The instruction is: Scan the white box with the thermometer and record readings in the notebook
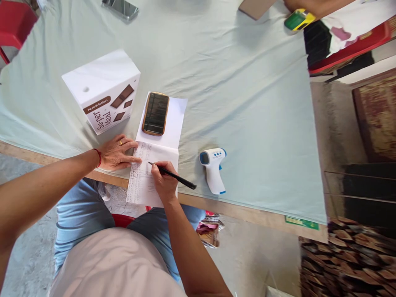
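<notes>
My right hand [165, 181] is closed around a black pen [181, 180], its tip over the written page of a notebook [148, 187]. Rows of small handwriting run along the left side of that page. With fingers spread, my left hand [119, 153] lies flat at the notebook's left edge, fingertips on the paper. A smartphone in a brown-edged case [156, 114] rests on the notebook's upper, blank page. Behind my left hand stands a white NutriMotion box [105, 93]. To the right of my right hand lies a white and blue infrared thermometer [214, 170].
A pale green cloth [253, 123] covers the table. Another phone [120, 9] lies at the far left, a brown piece of board [256, 7] at the far side. Beside another person's arm [318, 6] sits a green and yellow tape measure [299, 20]. Red chairs flank the table.
</notes>
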The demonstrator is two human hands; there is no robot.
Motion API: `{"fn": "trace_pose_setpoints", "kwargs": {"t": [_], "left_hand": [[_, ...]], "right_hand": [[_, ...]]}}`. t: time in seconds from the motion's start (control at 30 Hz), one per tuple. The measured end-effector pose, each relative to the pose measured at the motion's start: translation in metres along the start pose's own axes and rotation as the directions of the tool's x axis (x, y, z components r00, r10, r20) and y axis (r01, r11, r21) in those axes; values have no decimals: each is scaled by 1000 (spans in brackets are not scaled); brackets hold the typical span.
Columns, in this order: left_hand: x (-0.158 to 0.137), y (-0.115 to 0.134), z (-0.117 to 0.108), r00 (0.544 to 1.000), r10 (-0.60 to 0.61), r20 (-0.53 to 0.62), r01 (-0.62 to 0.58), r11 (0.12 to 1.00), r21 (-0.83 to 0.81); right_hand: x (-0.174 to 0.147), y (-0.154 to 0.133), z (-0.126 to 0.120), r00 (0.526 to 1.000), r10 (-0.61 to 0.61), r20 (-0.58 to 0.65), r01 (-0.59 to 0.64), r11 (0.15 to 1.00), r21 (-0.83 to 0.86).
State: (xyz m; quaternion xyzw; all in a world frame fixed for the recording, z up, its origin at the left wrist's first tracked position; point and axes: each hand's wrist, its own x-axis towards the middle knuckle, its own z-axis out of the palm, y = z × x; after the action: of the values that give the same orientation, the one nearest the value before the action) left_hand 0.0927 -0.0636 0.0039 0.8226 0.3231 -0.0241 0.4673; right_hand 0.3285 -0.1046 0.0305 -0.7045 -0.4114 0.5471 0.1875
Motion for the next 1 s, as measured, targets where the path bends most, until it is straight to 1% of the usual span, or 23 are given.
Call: {"fn": "trace_pose_setpoints", "kwargs": {"t": [0.1,0.23,0.3,0.4,0.53,0.6,0.7,0.77,0.83,0.87,1.0], "left_hand": [[0,0,1,1000,11,-16,-11,1000,9],[0,0,1,1000,16,-11,-16,999,28],[0,0,1,1000,2,-6,-2,1000,1],[0,-2,3,999,-5,-34,3,999,-46],[-2,-4,8,998,22,-66,-23,1000,-17],[-3,-4,9,998,16,-60,-17,1000,-15],[-3,-2,6,1000,-19,-25,19,1000,-18],[-3,0,3,999,-35,-8,35,999,1],[-4,2,0,999,-46,-22,46,998,31],[-5,3,0,998,-51,-38,53,997,49],[-9,6,-1,989,-88,-121,106,983,150]], "right_hand": [[0,0,1,1000,16,-19,-16,1000,-14],[1,-2,1,1000,13,-5,-13,1000,-12],[1,-2,1,1000,12,7,-12,1000,-10],[0,0,1,1000,2,15,-2,1000,-15],[-1,2,0,999,-19,-45,20,999,25],[0,0,-2,997,-38,-64,42,997,71],[4,-6,-10,992,-121,-26,123,988,89],[9,-6,-19,979,-203,-19,204,979,30],[15,1,-29,961,-275,-22,272,958,-91],[18,7,-34,956,-295,-13,288,943,-167],[29,39,-50,962,-269,52,264,859,-438]]}}
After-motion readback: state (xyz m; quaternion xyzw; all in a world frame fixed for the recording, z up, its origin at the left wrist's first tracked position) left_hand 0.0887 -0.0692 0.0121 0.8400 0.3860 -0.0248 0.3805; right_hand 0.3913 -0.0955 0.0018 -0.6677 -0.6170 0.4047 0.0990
